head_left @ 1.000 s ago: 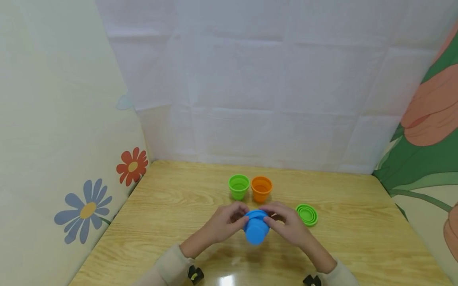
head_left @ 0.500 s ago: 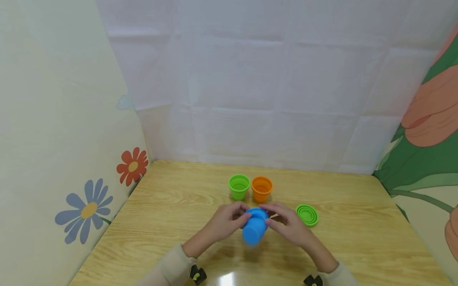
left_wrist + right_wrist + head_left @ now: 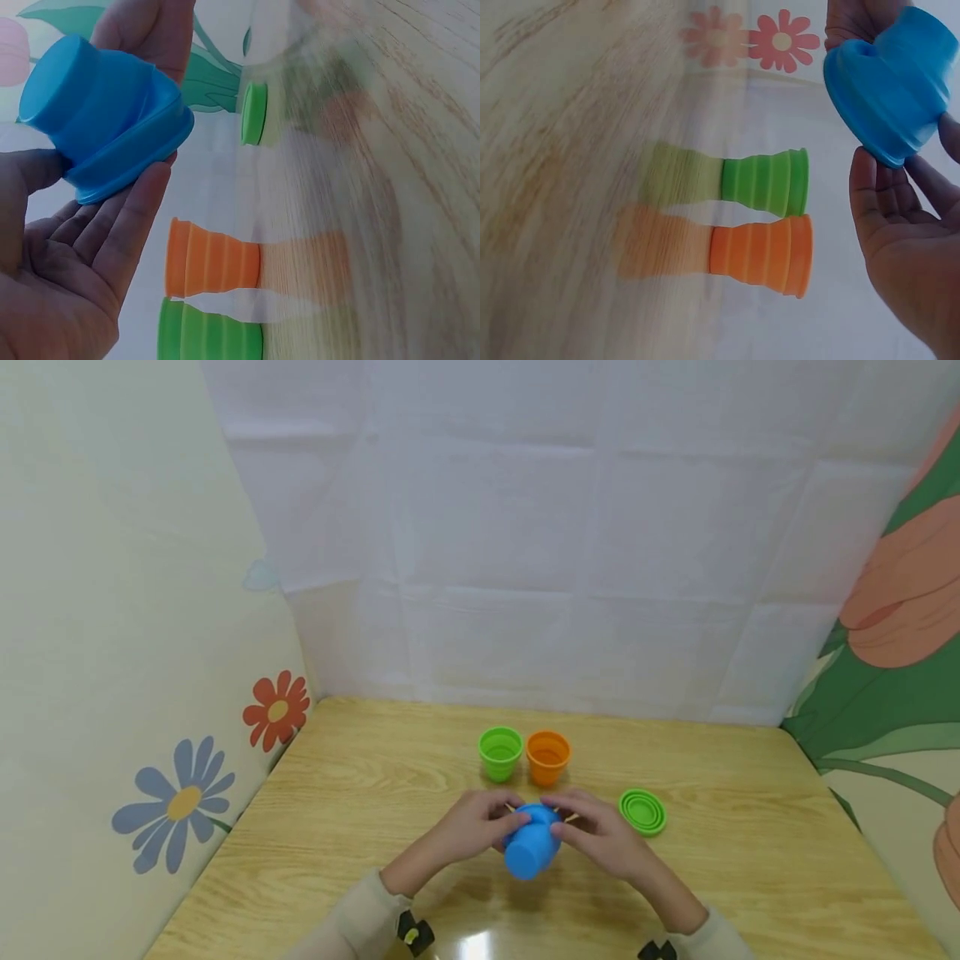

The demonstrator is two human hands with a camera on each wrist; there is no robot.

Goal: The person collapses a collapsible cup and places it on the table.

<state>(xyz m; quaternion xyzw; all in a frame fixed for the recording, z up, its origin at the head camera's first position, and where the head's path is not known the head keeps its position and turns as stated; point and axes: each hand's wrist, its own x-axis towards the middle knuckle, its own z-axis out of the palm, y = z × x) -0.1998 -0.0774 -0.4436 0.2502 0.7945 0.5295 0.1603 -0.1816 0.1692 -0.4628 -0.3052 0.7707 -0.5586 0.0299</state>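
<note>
A blue collapsible cup [image 3: 531,845] is held between both hands above the table, its base tipped toward me and its rim facing away. My left hand [image 3: 480,821] pinches the rim on one side, thumb on the outer wall and fingers beneath. On the opposite side my right hand [image 3: 602,835] grips the rim the same way. In the left wrist view the blue cup [image 3: 112,112] is partly extended, its wall folded unevenly near the rim. The right wrist view shows the blue cup [image 3: 892,82] slanted, with fingertips under its rim.
Beyond the hands, a green collapsible cup [image 3: 500,755] and an orange one [image 3: 548,760] stand upright, extended, side by side. A flattened green cup [image 3: 642,812] lies to the right of my right hand. The wooden table [image 3: 360,752] meets a white cloth [image 3: 480,643] at the back.
The blue cup's base has swung a little leftward and extends further out from the rim than a second ago. Both hands keep hold; the other cups have not moved.
</note>
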